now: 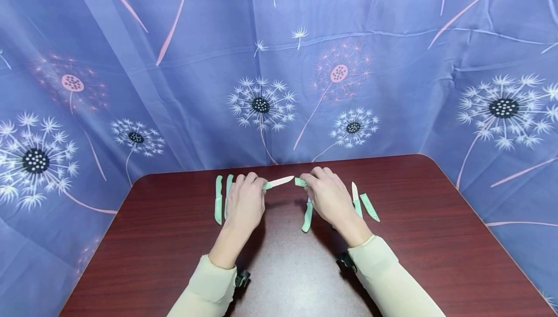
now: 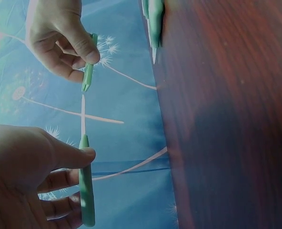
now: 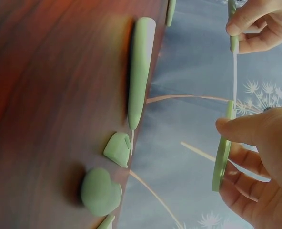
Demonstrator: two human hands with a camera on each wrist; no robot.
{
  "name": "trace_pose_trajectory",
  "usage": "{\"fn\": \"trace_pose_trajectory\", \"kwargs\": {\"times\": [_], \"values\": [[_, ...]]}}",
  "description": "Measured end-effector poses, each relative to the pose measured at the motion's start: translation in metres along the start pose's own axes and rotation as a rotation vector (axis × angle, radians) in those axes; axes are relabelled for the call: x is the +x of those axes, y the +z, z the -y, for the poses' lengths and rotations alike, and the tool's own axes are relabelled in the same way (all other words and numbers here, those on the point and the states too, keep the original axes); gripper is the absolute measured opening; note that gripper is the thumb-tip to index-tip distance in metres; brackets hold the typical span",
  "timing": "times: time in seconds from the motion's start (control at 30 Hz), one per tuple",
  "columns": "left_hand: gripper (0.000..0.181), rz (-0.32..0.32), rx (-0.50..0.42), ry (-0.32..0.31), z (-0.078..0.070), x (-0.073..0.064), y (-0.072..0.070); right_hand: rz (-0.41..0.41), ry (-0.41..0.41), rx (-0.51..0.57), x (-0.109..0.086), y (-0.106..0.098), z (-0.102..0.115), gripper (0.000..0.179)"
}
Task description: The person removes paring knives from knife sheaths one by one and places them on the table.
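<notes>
Cream sleeves (image 1: pixel 213 278) end in a left hand (image 1: pixel 247 200) gripping a white-bladed, mint-handled knife (image 1: pixel 280 182), raised tip facing the slim mint-green sheath (image 1: pixel 300 182) the right hand (image 1: pixel 329 198) pinches (crooked alignment could prick it).

held sheath (image 1: pixel 300 182) partly hidden in head view, sleeves (image 1: pixel 209 283) cropped

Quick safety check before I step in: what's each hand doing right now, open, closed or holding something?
Left hand: holding a green-handled knife.
Right hand: holding a green sheath.
</notes>
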State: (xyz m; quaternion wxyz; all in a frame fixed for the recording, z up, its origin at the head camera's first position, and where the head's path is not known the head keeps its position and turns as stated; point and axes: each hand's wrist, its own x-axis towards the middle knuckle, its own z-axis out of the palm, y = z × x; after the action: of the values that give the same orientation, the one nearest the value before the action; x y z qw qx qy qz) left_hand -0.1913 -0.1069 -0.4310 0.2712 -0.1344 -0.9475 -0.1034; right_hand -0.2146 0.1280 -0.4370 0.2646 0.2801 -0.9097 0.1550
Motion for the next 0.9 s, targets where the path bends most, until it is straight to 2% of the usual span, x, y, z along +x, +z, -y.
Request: {"fn": "trace_pose_trajectory", "kwargs": {"times": [0.47,0.63,0.9], "values": [[0.020,-0.040,-0.018,-0.022,0.0002,0.0000,-0.0022,-0.007,0.009,0.031,0.0011,-0.0010,0.0012,0.029],[0.020,-0.021,-0.047,-0.056,-0.0010,-0.0004,-0.0016,0.020,0.059,0.054,0.0001,-0.0033,0.0039,0.028],[0.019,0.026,-0.093,-0.143,-0.0058,0.0016,-0.0018,0.101,0.185,0.095,0.0048,-0.0085,0.0058,0.023]]}}
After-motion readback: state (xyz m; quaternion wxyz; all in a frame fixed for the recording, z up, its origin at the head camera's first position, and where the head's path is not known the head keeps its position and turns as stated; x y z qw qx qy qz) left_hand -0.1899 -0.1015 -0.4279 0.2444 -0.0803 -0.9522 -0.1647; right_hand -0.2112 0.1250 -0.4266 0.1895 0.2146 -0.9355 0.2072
